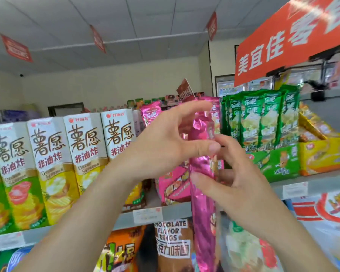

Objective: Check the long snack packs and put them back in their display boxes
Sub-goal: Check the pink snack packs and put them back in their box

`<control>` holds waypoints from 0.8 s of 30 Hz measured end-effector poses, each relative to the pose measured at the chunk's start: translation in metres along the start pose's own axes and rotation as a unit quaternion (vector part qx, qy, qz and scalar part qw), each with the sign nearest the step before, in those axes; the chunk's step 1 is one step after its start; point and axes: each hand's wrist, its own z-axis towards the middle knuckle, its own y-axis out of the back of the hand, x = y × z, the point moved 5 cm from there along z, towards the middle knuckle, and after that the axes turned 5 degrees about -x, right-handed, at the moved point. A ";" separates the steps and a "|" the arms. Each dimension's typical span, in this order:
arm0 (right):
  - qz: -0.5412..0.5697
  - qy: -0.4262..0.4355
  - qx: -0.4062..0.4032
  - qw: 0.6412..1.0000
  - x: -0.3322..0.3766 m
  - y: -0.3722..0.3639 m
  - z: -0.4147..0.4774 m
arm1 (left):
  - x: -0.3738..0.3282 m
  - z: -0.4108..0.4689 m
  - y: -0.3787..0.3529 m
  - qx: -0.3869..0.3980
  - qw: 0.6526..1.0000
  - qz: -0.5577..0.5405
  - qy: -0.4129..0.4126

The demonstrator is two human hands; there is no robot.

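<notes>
A long pink snack pack (201, 193) stands upright in front of the shelf, held between both hands. My left hand (165, 146) pinches its upper part with thumb and curled fingers. My right hand (232, 173) grips it lower down, thumb across the front and fingers behind. Behind the pack sits its pink display box (173, 185) on the top shelf, with another pink pack (150, 112) standing in it. To the right a green display box (275, 163) holds several upright green packs (263, 118).
Tall chip cartons (51, 163) fill the shelf to the left. A yellow display box (324, 154) stands at the far right. The shelf edge (177, 213) carries price tags, with bagged snacks (173, 242) below. An orange sign (290, 40) hangs above right.
</notes>
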 end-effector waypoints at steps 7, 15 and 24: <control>0.036 0.073 0.005 0.997 0.019 0.025 0.040 | -0.013 0.050 0.016 -0.022 0.958 0.261 -0.122; -0.024 0.214 -0.193 0.957 0.050 0.068 0.102 | 0.040 0.104 0.017 0.083 0.814 0.574 -0.012; -0.115 0.241 -0.204 0.942 0.056 0.046 0.129 | 0.027 0.114 0.037 0.035 0.854 0.517 -0.050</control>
